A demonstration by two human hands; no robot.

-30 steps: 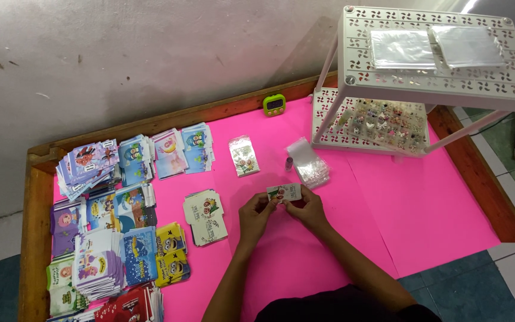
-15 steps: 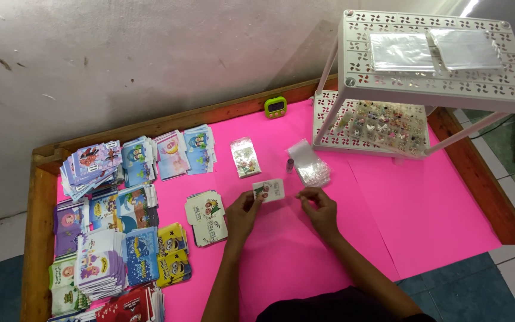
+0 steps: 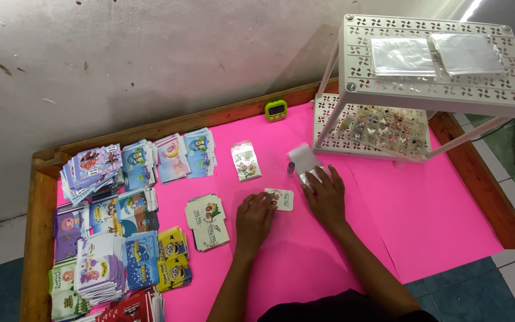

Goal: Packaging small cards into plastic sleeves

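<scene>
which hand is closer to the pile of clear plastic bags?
Right hand: its fingers rest on the clear bags. Left hand is further off, by the small card.

The right hand (image 3: 327, 197) hides most of the clear bags (image 3: 306, 160).

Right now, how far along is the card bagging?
Done: one filled packet lies on the pink sheet. In hand: left hand pins a small card; right hand rests on the clear bags. Left: that card is unbagged, and a matching stack waits.
</scene>
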